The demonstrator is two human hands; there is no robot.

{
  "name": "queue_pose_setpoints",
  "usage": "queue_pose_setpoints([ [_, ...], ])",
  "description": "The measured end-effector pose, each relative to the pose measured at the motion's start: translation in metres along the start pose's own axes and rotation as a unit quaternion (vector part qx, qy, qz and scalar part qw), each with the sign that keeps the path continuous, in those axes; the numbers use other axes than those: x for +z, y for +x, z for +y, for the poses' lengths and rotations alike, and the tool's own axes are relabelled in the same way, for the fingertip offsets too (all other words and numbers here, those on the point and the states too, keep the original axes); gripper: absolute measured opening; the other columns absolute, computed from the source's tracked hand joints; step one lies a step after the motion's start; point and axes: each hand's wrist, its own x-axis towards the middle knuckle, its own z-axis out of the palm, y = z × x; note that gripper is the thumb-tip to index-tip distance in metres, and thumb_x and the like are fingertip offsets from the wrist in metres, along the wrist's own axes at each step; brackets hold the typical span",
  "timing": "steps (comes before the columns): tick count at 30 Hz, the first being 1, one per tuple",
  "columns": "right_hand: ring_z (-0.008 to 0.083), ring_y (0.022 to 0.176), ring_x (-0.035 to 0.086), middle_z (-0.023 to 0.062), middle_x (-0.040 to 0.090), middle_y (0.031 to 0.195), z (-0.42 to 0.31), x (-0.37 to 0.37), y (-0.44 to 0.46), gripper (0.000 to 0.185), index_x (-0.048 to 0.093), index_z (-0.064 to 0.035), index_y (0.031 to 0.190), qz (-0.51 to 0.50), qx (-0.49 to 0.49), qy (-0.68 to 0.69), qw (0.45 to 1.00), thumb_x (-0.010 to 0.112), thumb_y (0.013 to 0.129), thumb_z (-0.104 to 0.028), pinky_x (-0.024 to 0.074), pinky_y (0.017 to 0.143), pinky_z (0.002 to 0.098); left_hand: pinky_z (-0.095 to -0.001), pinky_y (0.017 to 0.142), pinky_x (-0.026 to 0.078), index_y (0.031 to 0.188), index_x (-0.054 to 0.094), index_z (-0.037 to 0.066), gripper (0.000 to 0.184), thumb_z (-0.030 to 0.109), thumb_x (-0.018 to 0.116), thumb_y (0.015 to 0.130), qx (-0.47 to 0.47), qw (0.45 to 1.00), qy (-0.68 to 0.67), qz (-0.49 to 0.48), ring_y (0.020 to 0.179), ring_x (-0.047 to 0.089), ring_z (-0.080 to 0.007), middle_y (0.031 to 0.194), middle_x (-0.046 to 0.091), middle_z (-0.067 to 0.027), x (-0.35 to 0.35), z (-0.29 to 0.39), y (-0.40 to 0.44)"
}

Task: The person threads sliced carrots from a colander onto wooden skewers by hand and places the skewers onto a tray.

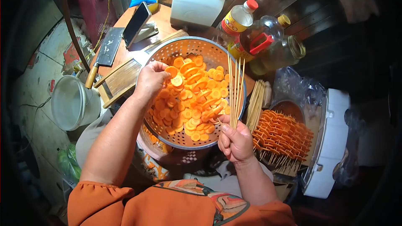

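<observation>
Over the colander [211, 48], left fingers [158, 68] pinch 1 carrot slice [171, 72]; at its rim, right fingers [226, 136] grip bare skewers [237, 96] and 1 loaded skewer [199, 86]. Off-centre pushing could split the slice; slipping could jab fingertips.

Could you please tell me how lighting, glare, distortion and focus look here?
Head view: bright light on the colander and white box, glare on the dark wall, deep shadow lower right; head view again: wide-angle bowing, blackened corners, both hands reasonably sharp.
</observation>
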Motion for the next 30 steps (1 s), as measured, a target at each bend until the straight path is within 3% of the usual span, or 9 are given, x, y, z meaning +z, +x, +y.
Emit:
queue_pose_setpoints([
  [2, 0.0093, 0.033, 0.039, 0.0018, 0.046, 0.051, 0.000, 0.000, 0.000, 0.021, 0.049, 0.0014, 0.111, 0.003, -0.002, 0.001, 1.000, 0.043, 0.091, -0.005, 0.0348, 0.033, 0.0205, -0.0260, 0.067, 0.048, 0.092, 0.059, 0.003, 0.013, 0.003, 0.058, 0.079, 0.107, 0.980, 0.165, 0.029, 0.072, 0.059, -0.0129, 0.080, 0.062, -0.0063, -0.005, -0.018, 0.012],
  [3, 0.0094, 0.033, 0.039, 0.0019, 0.046, 0.051, -0.001, -0.001, 0.000, 0.022, 0.049, 0.0014, 0.111, 0.005, -0.005, 0.001, 1.000, 0.043, 0.091, -0.005, 0.0347, 0.033, 0.0207, -0.0306, 0.075, 0.048, 0.094, 0.059, 0.002, 0.016, 0.003, 0.057, 0.078, 0.134, 0.962, 0.229, 0.063, 0.078, 0.062, -0.0209, 0.085, 0.064, -0.0124, -0.005, -0.022, 0.011],
  [7, 0.0097, 0.033, 0.039, 0.0020, 0.046, 0.051, -0.002, -0.002, 0.001, 0.022, 0.049, 0.0013, 0.111, 0.009, -0.012, 0.009, 1.000, 0.043, 0.092, -0.005, 0.0343, 0.033, 0.0210, -0.0388, 0.083, 0.046, 0.095, 0.060, 0.001, 0.021, 0.003, 0.053, 0.076, 0.240, 0.872, 0.404, 0.134, 0.090, 0.059, -0.0353, 0.095, 0.062, -0.0212, 0.003, -0.016, -0.006],
  [10, 0.0098, 0.033, 0.039, 0.0019, 0.046, 0.051, -0.005, -0.002, 0.001, 0.022, 0.049, 0.0010, 0.112, 0.003, -0.012, 0.004, 1.000, 0.043, 0.092, -0.005, 0.0345, 0.033, 0.0211, -0.0388, 0.081, 0.047, 0.095, 0.061, 0.002, 0.022, 0.004, 0.054, 0.074, 0.255, 0.852, 0.446, 0.099, 0.091, 0.060, -0.0341, 0.094, 0.062, -0.0206, 0.003, -0.016, -0.003],
  [14, 0.0098, 0.033, 0.039, 0.0018, 0.046, 0.051, -0.007, -0.005, 0.001, 0.022, 0.049, 0.0009, 0.112, 0.024, -0.007, 0.005, 1.000, 0.043, 0.092, -0.005, 0.0348, 0.033, 0.0209, -0.0391, 0.072, 0.049, 0.082, 0.066, 0.005, 0.012, 0.009, 0.060, 0.073, 0.158, 0.881, 0.445, -0.014, 0.080, 0.063, -0.0313, 0.081, 0.065, -0.0166, 0.015, -0.009, -0.009],
  [22, 0.0091, 0.032, 0.039, 0.0018, 0.046, 0.052, -0.010, -0.010, -0.002, 0.022, 0.049, 0.0015, 0.112, 0.021, -0.006, -0.005, 1.000, 0.044, 0.092, -0.007, 0.0342, 0.032, 0.0203, -0.0351, 0.070, 0.050, 0.080, 0.068, 0.010, 0.011, 0.014, 0.066, 0.071, 0.098, 0.833, 0.531, -0.116, 0.076, 0.064, -0.0264, 0.078, 0.066, -0.0116, 0.029, -0.024, -0.010],
  [24, 0.0090, 0.032, 0.039, 0.0019, 0.046, 0.051, -0.010, -0.011, -0.004, 0.023, 0.049, 0.0017, 0.112, 0.021, -0.005, -0.003, 1.000, 0.044, 0.091, -0.007, 0.0341, 0.032, 0.0203, -0.0317, 0.064, 0.051, 0.080, 0.069, 0.006, 0.015, 0.013, 0.069, 0.067, 0.015, 0.839, 0.511, -0.189, 0.067, 0.065, -0.0221, 0.072, 0.066, -0.0120, 0.035, -0.030, -0.014],
  [25, 0.0090, 0.032, 0.039, 0.0018, 0.046, 0.051, -0.011, -0.010, -0.005, 0.023, 0.049, 0.0018, 0.112, 0.024, -0.003, -0.003, 1.000, 0.045, 0.091, -0.007, 0.0340, 0.032, 0.0201, -0.0354, 0.071, 0.051, 0.080, 0.068, 0.014, 0.010, 0.017, 0.066, 0.070, 0.054, 0.799, 0.562, -0.205, 0.078, 0.064, -0.0248, 0.078, 0.067, -0.0091, 0.038, -0.032, -0.019],
  [30, 0.0089, 0.033, 0.039, 0.0017, 0.046, 0.051, -0.011, -0.010, -0.008, 0.022, 0.049, 0.0016, 0.111, 0.030, 0.006, -0.008, 1.000, 0.045, 0.091, -0.007, 0.0338, 0.031, 0.0199, -0.0370, 0.072, 0.051, 0.083, 0.068, 0.014, 0.014, 0.020, 0.063, 0.072, 0.106, 0.749, 0.616, -0.221, 0.084, 0.064, -0.0263, 0.083, 0.066, -0.0118, 0.049, -0.048, -0.033],
])
